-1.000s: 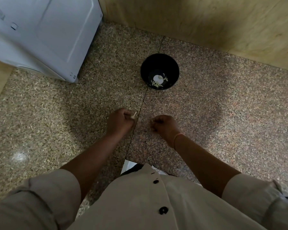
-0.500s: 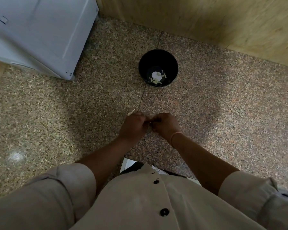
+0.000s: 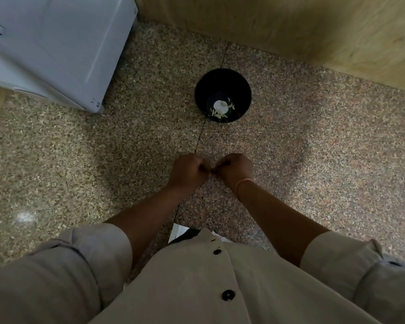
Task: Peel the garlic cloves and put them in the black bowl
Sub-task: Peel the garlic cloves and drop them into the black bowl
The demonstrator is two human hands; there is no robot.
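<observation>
Head view: both hands are held low over the speckled surface (image 3: pixel 80 160), near its middle and close to the body. The left hand (image 3: pixel 188 170) and the right hand (image 3: pixel 235 168) are curled into loose fists, knuckles up, with their fingertips meeting. Only a pale speck of the clove (image 3: pixel 210 171) shows at that meeting point. Each grip looks like a pinch on it, probably working the skin off. The clove's long axis is hidden by the fingers, and I cannot tell how much skin is left.

The bowl (image 3: pixel 241 90) stands well apart from the hands. It is straight ahead towards the far edge, short of the wooden wall (image 3: pixel 290 26), and touches the right side of the seam (image 3: pixel 200 136). Pale pieces (image 3: pixel 220 107) lie on its bottom, likely peeled cloves.

The bowl's middle sits slightly right of where the fingertips meet. The right hand, with a band (image 3: pixel 244 183) on its wrist, is therefore a little better lined up for the drop. That move would be a plain forward reach over bare surface. A white appliance (image 3: pixel 56 43) fills the far left corner, clear of that path.
</observation>
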